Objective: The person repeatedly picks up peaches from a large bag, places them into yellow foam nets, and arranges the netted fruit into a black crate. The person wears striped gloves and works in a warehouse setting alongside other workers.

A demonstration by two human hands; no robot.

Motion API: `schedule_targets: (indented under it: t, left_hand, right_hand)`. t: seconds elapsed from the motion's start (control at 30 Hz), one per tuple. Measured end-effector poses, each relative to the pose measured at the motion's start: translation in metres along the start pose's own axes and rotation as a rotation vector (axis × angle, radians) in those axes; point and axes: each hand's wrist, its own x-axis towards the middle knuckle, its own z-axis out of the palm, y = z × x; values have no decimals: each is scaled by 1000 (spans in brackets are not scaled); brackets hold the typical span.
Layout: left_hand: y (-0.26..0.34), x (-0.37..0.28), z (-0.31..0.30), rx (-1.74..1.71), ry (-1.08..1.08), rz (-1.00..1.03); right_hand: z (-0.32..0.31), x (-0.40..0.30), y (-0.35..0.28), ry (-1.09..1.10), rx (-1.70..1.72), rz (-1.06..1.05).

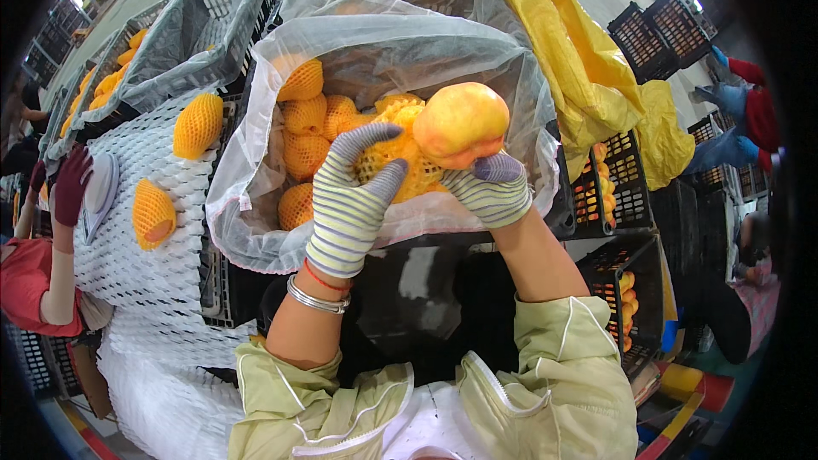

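Note:
My left hand (358, 198), in a striped knit glove, has its thumb and forefinger at a yellow foam net sleeve (409, 166). Just right of the net, my right hand (489, 188), gloved alike, holds a large yellow-orange round fruit (461, 121) from below. The fruit's upper part is bare, and the net lies against its left side. Both hands are over a crate lined with a translucent plastic bag (281, 51). Several fruits in yellow foam nets (305, 156) lie in its left part. The fingertips of my right hand are partly hidden.
White foam netting (147, 160) on the left bears two netted fruits (198, 126). Lined crates (192, 32) stand beyond it. A yellow plastic sack (569, 70) drapes at the right, above black crates (629, 179) with bare fruit. Co-workers are at the left, with a maroon glove (72, 188), and at the right.

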Motion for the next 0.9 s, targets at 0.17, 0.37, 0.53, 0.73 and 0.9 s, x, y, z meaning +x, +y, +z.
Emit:
schedule_targets:
  t: [0.17,0.37,0.53,0.73,0.9]
  left_hand:
    - [-24,5,-16,451,53,260]
    - [-12,9,-16,-354,51,-201]
    - [-12,3,-12,374,-62,70]
    - [-17,2,-7,597,-113,98]
    - [-12,9,-10,-192,-155,-387]
  right_hand:
    - [-19,9,7,-246,-475,-107]
    - [-15,-4,27,-28,-952,-499]
    - [-10,3,30,27,-1469,-957]
    - [-1,-1,23,10,-1668,-1174]
    - [2,-4,24,-31,-1176,-689]
